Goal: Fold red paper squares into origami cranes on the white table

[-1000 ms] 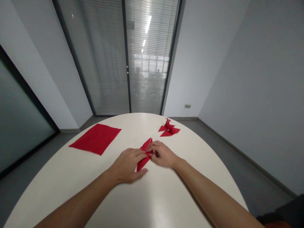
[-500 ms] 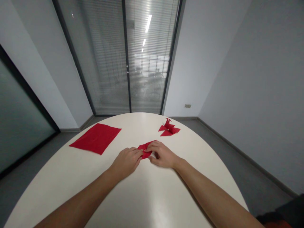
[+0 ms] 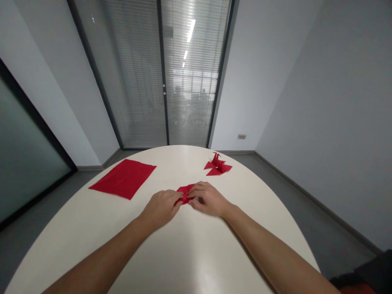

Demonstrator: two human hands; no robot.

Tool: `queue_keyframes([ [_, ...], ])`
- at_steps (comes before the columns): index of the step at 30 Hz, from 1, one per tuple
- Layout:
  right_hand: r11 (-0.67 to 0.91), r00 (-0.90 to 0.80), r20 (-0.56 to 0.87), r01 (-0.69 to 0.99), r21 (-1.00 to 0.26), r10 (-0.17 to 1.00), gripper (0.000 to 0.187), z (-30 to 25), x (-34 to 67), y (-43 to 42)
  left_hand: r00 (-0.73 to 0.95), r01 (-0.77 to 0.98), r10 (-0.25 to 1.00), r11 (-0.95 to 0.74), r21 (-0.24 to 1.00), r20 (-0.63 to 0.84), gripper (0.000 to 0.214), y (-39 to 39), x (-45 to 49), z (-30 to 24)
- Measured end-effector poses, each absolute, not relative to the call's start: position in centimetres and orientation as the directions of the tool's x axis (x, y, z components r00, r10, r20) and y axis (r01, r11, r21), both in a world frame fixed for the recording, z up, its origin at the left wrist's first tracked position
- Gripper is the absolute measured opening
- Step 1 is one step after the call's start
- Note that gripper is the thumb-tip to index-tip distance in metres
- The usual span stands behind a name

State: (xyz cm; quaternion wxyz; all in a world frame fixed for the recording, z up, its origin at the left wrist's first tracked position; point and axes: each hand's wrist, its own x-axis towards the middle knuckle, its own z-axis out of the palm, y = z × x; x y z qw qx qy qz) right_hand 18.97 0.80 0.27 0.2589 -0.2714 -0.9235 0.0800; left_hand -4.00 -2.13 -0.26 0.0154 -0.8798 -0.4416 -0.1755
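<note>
Folded red paper (image 3: 185, 190) is on the bench (image 3: 183, 249), fingers (image 3: 197, 190) gripping both sides: left hand (image 3: 161, 209) and right hand (image 3: 211, 199). Flat red sheet (image 3: 125, 179) lies far left, red origami (image 3: 218, 165) far right.

The folded paper (image 3: 185, 190) lies on the surface (image 3: 183, 253) between the left hand (image 3: 161, 207) and the right hand (image 3: 211, 200), with the paper sheet (image 3: 125, 179) farther back to the left, the origami (image 3: 219, 165) farther back to the right, and the glass partition (image 3: 137, 90) beyond the surface's far edge.
</note>
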Motion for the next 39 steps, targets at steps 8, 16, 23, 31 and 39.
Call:
queue_keyframes([
  [8,0.828,-0.698,0.447,0.493,-0.265,0.559,0.015,0.2,18.9,1.0,0.557,0.778,0.759,-0.619,0.109,0.338,0.019,-2.2,-3.6,-0.1],
  [16,0.826,-0.706,0.429,0.465,-0.319,0.563,0.031,0.2,19.0,0.9,0.548,0.778,0.756,-0.618,0.111,0.358,0.021,-2.1,-3.6,-0.4],
  [23,0.807,-0.695,0.410,0.499,-0.316,0.590,0.019,0.0,18.8,1.1,0.506,0.790,0.779,-0.591,0.164,0.370,0.021,-2.0,-3.6,-0.3],
  [31,0.715,-0.602,0.384,0.584,-0.385,0.700,0.021,0.0,19.1,0.8,0.473,0.827,0.797,-0.549,0.121,0.376,0.020,-2.2,-3.8,-0.1],
  [39,0.586,-0.467,0.377,0.474,-0.657,0.800,0.017,-0.2,19.0,0.6,0.405,0.821,0.768,-0.545,0.173,0.496,0.018,-1.5,-3.8,-1.0],
])
